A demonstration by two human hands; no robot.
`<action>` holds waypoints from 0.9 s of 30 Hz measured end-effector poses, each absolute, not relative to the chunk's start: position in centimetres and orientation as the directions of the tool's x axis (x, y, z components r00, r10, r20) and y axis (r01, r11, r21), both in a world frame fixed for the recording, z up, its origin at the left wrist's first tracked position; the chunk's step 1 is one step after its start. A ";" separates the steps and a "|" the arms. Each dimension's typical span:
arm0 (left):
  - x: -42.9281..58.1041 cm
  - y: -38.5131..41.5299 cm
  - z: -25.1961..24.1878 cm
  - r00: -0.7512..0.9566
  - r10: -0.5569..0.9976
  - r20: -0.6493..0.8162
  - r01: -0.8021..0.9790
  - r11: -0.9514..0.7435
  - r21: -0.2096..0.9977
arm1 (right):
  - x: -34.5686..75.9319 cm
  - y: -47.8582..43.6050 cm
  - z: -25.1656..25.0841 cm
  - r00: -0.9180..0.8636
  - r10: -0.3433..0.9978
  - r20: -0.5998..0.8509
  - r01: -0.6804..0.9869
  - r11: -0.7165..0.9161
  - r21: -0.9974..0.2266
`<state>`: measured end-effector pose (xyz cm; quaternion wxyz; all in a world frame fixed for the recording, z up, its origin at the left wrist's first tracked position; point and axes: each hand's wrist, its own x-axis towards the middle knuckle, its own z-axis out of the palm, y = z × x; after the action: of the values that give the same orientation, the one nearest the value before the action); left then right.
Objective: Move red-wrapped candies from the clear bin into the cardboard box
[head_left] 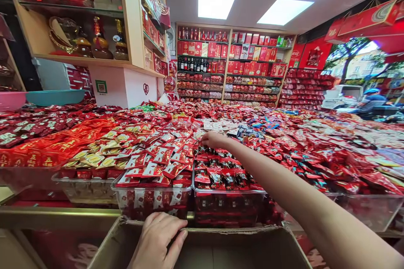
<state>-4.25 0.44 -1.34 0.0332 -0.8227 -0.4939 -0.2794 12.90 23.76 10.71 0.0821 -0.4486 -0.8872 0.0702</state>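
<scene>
My left hand (161, 237) lies over the far rim of a cardboard box (240, 241), its fingers and thumb bent around the edge. My right hand (215, 139) reaches over the back of a clear tray of red and black wrapped candies (221, 178). Its fingers are bent down and close together at the candies. Whether a candy is between them is hidden. Left of that tray stands a clear tray of red and white wrapped candies (164, 157), heaped above its rim. The visible part of the box interior is bare cardboard.
Trays of gold-topped packets (109, 147) and orange-red packets (59, 147) stand to the left. Heaps of red packets (341, 159) spread right. A teal basin (55, 97) sits behind at left. Shelves of bottles and red boxes (202, 49) line the back wall. A person (374, 100) is outside.
</scene>
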 end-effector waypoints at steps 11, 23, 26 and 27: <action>-4.2 0.5 -1.2 0.373 0.768 0.522 0.832 -0.525 0.179 | 12.7 19.9 11.9 -0.644 0.722 0.254 0.708 0.688 -0.161; -4.1 0.4 -1.1 0.361 0.782 0.508 0.834 -0.515 0.201 | 12.6 17.5 11.8 -0.767 0.640 0.046 0.629 0.764 -0.142; -4.2 0.4 -1.1 0.373 0.758 0.535 0.832 -0.528 0.169 | 12.5 17.6 11.5 -0.750 0.660 0.056 0.651 0.750 -0.121; -4.2 0.5 -1.1 0.381 0.742 0.551 0.829 -0.538 0.152 | 12.6 17.6 11.5 -0.746 0.663 0.062 0.654 0.747 -0.117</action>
<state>-4.22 0.51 -1.08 0.0745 -0.8277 -0.4746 -0.2901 12.58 17.59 11.54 0.0499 -0.3528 -0.9333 0.0440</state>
